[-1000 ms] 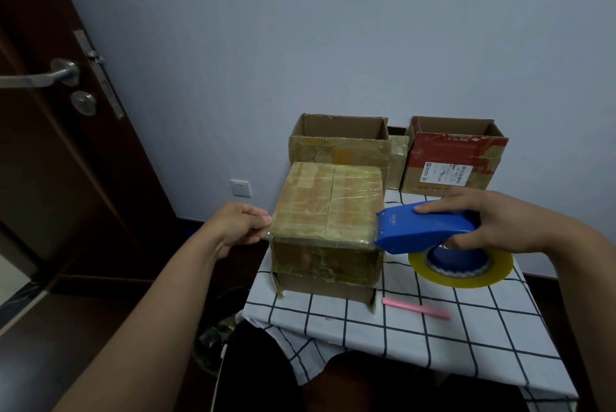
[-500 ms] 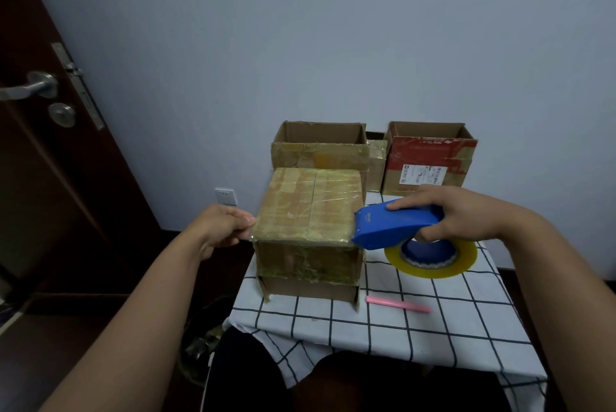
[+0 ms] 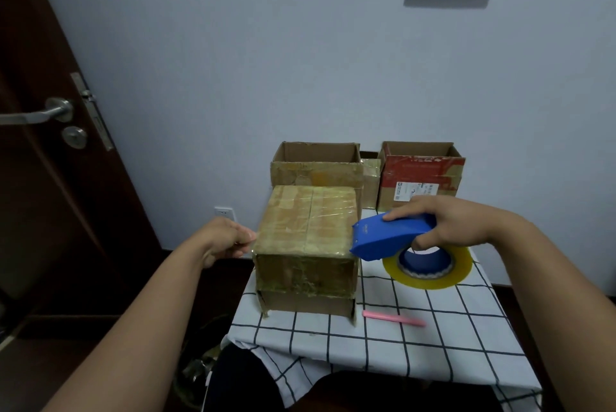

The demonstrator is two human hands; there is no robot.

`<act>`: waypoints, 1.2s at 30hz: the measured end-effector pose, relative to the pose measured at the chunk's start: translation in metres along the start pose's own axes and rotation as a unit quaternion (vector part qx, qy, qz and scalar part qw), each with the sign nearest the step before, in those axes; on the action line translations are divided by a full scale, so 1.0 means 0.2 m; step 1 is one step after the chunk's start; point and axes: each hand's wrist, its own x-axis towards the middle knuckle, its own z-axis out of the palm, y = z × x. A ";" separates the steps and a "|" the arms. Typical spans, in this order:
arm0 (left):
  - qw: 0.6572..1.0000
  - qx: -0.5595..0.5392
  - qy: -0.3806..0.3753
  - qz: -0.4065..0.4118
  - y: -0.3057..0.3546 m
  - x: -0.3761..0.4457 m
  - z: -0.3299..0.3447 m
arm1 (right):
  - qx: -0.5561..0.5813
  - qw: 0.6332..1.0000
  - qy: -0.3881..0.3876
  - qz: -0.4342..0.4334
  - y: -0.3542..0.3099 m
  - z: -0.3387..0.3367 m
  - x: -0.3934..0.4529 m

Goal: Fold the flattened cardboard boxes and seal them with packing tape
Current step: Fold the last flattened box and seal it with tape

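- Your left hand [image 3: 223,240] sits at the left top edge of the closed cardboard box [image 3: 308,245], fingers [image 3: 245,235] pinched together against that corner; whether they grip a tape end, you cannot tell.
- Your right hand [image 3: 446,226] is clamped around the blue tape dispenser [image 3: 390,238], its front edge touching the box's right top edge.
- The yellowish roll of packing tape [image 3: 430,270] hangs under the dispenser, just above the table [image 3: 433,338].
- The box stands at the table's left near corner, its top glossy with tape.
- A pink pen-like object [image 3: 393,318] lies on the checked cloth just right of the box.
- Two open boxes, one brown [image 3: 316,166] and one red-fronted [image 3: 421,175], stand behind against the wall.
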 end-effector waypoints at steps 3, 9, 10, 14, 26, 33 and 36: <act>1.000 0.017 -0.008 -0.008 0.01 0.00 0.00 | 0.008 1.000 -0.006 0.008 0.01 0.01 0.00; 0.998 0.046 -0.022 -0.025 0.01 -0.01 0.01 | 0.008 1.000 -0.009 0.012 0.02 0.02 0.00; 0.998 0.044 -0.022 -0.029 0.00 -0.01 0.02 | 0.006 1.000 -0.012 0.013 0.02 0.03 0.00; 0.997 0.046 -0.032 -0.053 -0.01 -0.01 0.01 | 0.005 0.999 -0.025 0.018 0.06 0.07 0.02; 0.981 -0.165 -0.017 -0.099 -0.13 -0.09 0.10 | 0.052 0.997 -0.044 0.042 0.15 0.19 0.02; 0.843 0.322 0.184 0.390 -0.07 -0.32 0.44 | 0.062 0.996 -0.042 0.056 0.17 0.20 0.02; 0.791 0.469 0.118 0.376 -0.11 -0.29 0.57 | 0.068 0.995 -0.045 0.059 0.15 0.21 0.01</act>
